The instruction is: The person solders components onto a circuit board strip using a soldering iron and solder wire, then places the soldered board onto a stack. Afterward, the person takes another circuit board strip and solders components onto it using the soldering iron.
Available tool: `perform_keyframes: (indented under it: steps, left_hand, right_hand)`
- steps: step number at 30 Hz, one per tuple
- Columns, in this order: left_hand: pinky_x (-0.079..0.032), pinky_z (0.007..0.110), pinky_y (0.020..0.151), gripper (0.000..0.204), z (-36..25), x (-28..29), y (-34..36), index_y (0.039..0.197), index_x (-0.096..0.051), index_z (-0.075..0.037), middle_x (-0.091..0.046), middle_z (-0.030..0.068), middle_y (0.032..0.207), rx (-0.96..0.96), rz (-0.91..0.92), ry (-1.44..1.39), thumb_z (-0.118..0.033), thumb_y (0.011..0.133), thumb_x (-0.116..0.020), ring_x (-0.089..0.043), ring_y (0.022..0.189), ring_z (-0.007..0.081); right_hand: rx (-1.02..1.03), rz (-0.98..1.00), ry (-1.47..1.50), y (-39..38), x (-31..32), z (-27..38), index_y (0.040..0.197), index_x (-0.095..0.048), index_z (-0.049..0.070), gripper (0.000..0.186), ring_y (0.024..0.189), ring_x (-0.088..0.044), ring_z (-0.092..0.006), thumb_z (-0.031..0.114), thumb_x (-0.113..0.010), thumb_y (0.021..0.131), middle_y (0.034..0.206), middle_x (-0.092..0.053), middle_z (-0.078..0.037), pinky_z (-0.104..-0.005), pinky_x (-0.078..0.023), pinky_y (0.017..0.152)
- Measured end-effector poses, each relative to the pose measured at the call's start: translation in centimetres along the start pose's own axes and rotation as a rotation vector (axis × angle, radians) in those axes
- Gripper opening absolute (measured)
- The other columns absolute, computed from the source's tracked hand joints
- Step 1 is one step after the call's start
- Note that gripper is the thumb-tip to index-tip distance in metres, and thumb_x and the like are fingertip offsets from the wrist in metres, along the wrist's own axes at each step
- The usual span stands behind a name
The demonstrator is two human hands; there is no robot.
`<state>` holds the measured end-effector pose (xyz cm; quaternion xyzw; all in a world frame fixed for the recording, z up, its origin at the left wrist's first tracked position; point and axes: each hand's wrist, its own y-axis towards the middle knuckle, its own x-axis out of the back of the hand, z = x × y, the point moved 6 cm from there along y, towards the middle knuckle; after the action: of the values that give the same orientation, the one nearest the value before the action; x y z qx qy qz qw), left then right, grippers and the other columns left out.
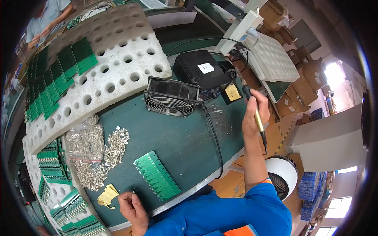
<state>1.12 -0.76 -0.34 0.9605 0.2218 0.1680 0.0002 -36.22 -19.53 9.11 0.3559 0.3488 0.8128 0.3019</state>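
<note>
An electronics assembly workshop: the right hand (255,114) holds a soldering iron (258,120) beside its station (201,70) and a fan (171,96), green circuit boards (157,175) lie on the worktop (177,133) ahead of the left hand (133,208), and cardboard boxes (303,78) are stacked beyond.

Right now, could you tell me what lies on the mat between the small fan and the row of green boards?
In the head view, only bare green mat separates the fan from the green boards.
</note>
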Motion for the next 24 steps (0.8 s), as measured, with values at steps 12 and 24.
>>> perform_keyframes:
  steps: [12, 24]
  left_hand:
    - [-0.033, 0.024, 0.046, 0.008, -1.8, -1.1, 1.0, 0.096, -0.060, -0.001, -0.042, -0.0020, 0.055, -0.100, 0.081, 0.112, 0.001, 0.089, -0.063, -0.038, 0.048, 0.0052]
    - [-0.036, 0.028, 0.049, 0.030, -2.2, -1.6, 0.1, 0.112, -0.071, -0.004, -0.047, 0.0049, 0.057, -0.277, 0.333, 0.190, -0.002, 0.082, -0.070, -0.039, 0.047, 0.0126]
  right_hand:
    - [-0.219, 0.042, 0.108, 0.6, 1.4, 1.4, 0.116, -0.065, 0.000, 0.027, 0.098, -0.064, -0.0219, 0.011, -0.058, 0.092, 0.112, -0.066, -0.015, -0.0328, -0.050, 0.088]
    - [0.180, 0.782, 0.683, -17.1, 5.2, 14.4, 0.093, -0.067, 0.009, 0.017, 0.061, -0.057, -0.0185, 0.014, -0.073, 0.078, 0.070, -0.062, 0.000, -0.0414, -0.043, 0.078]
